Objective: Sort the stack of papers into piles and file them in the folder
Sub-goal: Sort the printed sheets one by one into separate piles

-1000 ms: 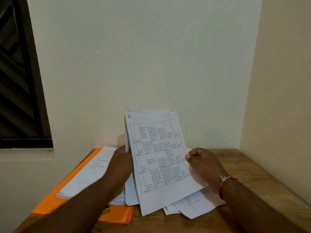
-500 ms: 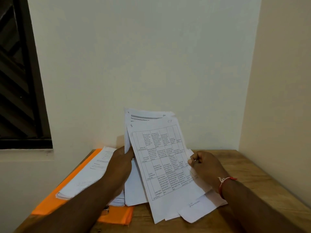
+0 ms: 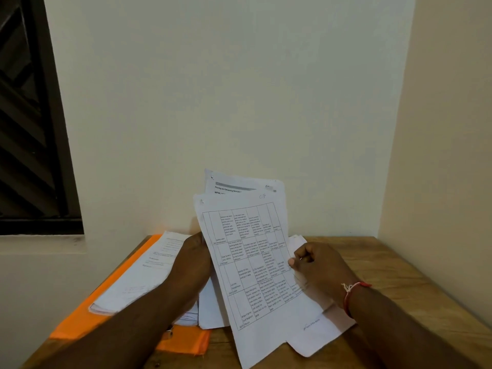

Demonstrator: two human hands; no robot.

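My left hand holds an upright stack of papers by its left edge, above the wooden table. A sheet printed with a table grid leans off the front of that stack, tilted down to the right. My right hand pinches this sheet at its right edge. More white sheets lie under it on the table. An orange folder lies open at the left with a pile of papers on it.
The wooden table stands in a corner, with a pale wall behind and another at the right. A dark window is at the left. A small metal clip shows on the folder's near edge.
The grid sheet has slid down and to the right off the held stack, baring the printed heading of the page behind it. My right hand moved slightly right with it.
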